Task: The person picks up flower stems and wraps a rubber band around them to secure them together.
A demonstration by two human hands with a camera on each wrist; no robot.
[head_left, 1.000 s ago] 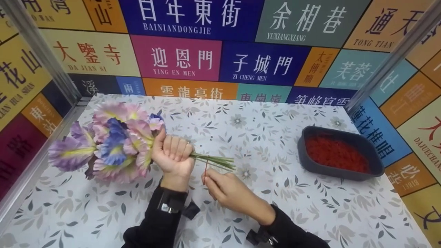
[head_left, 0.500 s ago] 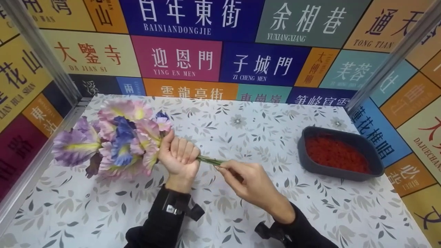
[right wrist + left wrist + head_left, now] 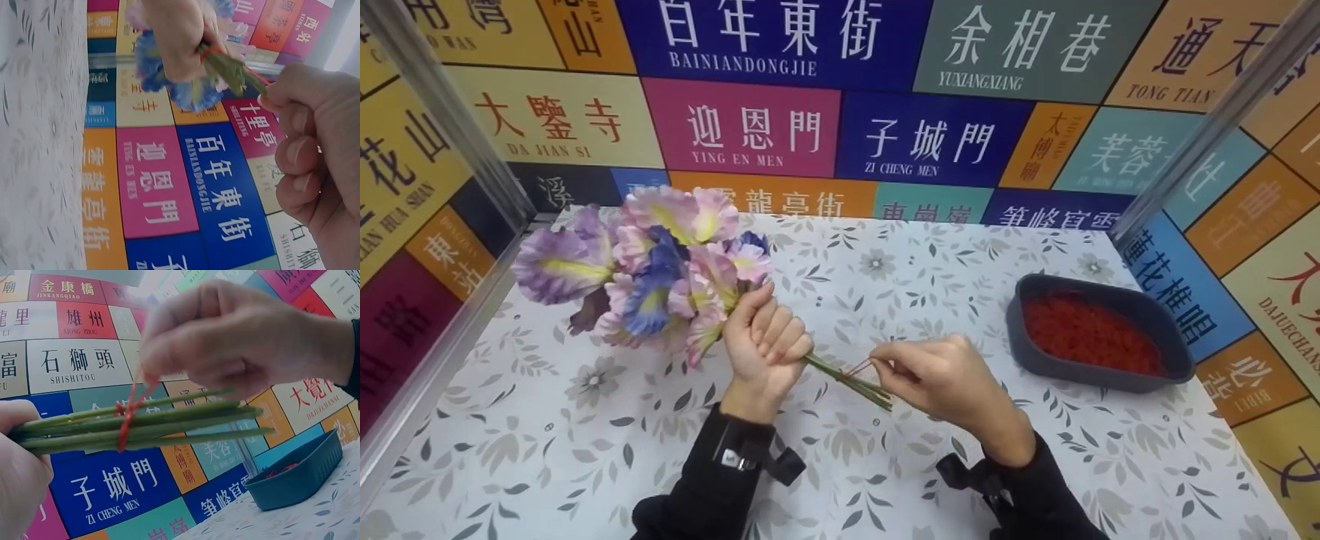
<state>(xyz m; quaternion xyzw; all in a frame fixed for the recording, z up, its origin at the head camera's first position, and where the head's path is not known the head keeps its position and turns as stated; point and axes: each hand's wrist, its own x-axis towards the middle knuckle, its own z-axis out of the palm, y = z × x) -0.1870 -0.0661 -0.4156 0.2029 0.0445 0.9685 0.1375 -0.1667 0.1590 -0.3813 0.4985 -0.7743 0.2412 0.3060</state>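
My left hand (image 3: 769, 349) grips a bunch of artificial irises (image 3: 652, 270) by the stems, with pink, purple and blue blooms beyond the thumb side. The bare green stem ends (image 3: 197, 419) stick out past the little finger. A thin red rubber band (image 3: 125, 419) loops around these stems, and part of it is stretched away from them. My right hand (image 3: 952, 382) pinches the stretched part between thumb and fingertips, just beside the stem ends. In the right wrist view, the band (image 3: 256, 76) runs taut from the stems to the pinching fingertips (image 3: 270, 101).
A dark grey tub (image 3: 1110, 382) filled with a mass of thin red strands (image 3: 1095, 334) stands at the right of the table. The leaf-patterned tabletop (image 3: 847, 480) is bounded by panels with coloured sign lettering (image 3: 742, 127) and metal corner posts.
The flowers and left hand have moved right and up, the blooms tilting upward. My right hand has shifted right and now pulls the band out from the stems toward the right.
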